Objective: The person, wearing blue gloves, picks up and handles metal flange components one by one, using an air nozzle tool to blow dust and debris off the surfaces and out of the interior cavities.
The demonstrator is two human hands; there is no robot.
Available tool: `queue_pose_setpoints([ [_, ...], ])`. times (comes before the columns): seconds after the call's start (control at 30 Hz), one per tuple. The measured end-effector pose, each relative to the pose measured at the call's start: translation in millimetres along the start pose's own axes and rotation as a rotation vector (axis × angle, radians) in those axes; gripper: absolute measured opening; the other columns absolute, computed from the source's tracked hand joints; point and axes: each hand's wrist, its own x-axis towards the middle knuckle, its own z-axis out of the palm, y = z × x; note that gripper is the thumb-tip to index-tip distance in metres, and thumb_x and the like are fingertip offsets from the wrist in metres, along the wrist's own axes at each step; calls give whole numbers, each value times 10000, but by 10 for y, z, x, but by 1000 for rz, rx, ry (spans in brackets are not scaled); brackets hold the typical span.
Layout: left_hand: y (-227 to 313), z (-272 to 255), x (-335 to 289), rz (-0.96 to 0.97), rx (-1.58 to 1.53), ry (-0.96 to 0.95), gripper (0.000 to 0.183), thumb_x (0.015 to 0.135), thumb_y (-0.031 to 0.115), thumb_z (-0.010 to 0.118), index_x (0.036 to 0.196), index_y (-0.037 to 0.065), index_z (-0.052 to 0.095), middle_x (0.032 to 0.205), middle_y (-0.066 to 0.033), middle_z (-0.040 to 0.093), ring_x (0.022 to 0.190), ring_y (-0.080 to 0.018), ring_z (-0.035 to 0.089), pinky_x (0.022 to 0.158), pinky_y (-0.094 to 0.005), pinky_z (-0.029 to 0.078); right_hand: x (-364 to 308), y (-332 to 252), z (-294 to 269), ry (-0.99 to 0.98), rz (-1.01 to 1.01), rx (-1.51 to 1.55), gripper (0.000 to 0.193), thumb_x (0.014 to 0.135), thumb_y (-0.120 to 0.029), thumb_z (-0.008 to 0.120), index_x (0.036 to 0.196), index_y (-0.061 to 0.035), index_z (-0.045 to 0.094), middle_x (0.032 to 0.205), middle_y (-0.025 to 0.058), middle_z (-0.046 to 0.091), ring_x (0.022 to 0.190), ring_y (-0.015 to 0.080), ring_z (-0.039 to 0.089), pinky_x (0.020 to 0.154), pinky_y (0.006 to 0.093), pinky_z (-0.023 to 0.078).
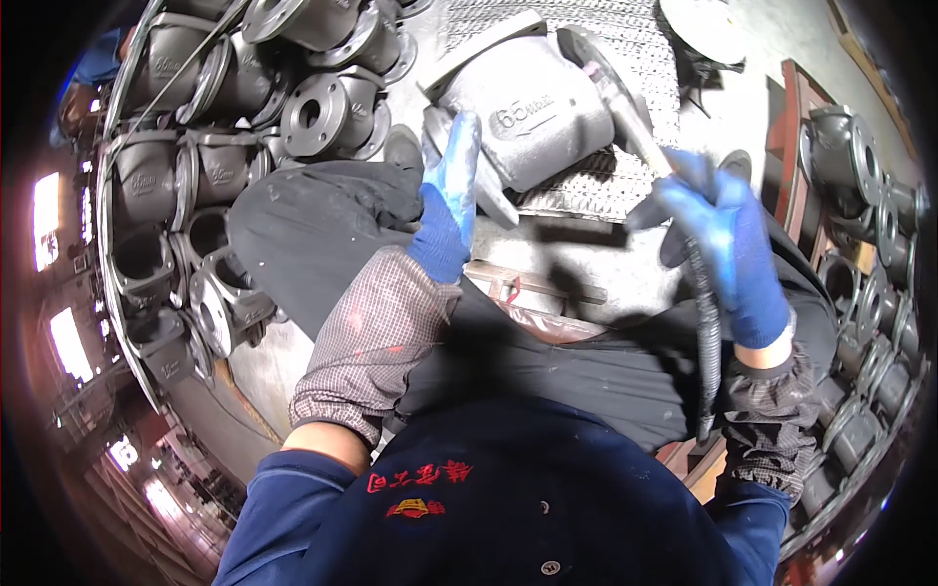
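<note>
A grey cast-metal valve body with flanged ends lies on its side in front of me, raised lettering and an arrow on its wall. My left hand, in a blue glove, lies flat with fingers stretched out against its left flange. In my gloved right hand is a long-shafted hand grinder. Its pale shaft reaches up to the right flange; whether the tip touches the metal is unclear. A black wrapped hose hangs down from that hand toward my lap.
A ribbed light mat lies under the casting. Many similar castings stand stacked at the left, and more castings at the right beside a reddish metal frame. A round pale disc sits at the far side. My knees flank the work.
</note>
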Motion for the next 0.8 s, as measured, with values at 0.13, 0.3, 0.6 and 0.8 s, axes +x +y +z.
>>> queue_pose_setpoints([
  [0.13, 499, 358, -191, 48, 79, -90, 477, 979, 347, 384, 1326, 21, 404, 1327, -120, 431, 1203, -169, 441, 1031, -298, 348, 306, -120, -183, 188, -245, -110, 437, 843, -266, 554, 1137, 58, 550, 745, 100, 670, 531, 120, 572, 493, 240, 458],
  [0.3, 469, 167, 68, 167, 78, -120, 501, 954, 381, 437, 1312, 34, 393, 1267, -102, 480, 1147, -180, 493, 978, -305, 411, 1118, 191, -283, 265, -297, -29, 527, 823, -293, 611, 1182, 77, 507, 824, 134, 688, 540, 130, 600, 528, 235, 494],
  [0.6, 419, 163, 211, 105, -258, -82, 470, 940, 391, 470, 1295, 86, 430, 1250, -74, 486, 1163, -185, 474, 991, -321, 387, 1738, 481, -47, 274, -248, 4, 334, 848, -260, 622, 1027, 22, 622, 715, 8, 593, 574, 71, 499, 531, 229, 418],
  [0.8, 558, 141, 26, 190, 11, -49, 452, 975, 299, 402, 1324, 12, 399, 1274, -94, 487, 1163, -178, 476, 1019, -302, 369, 1551, 649, 51, 280, -233, -121, 357, 861, -287, 605, 1008, 38, 615, 687, 29, 587, 592, 94, 508, 550, 260, 428],
])
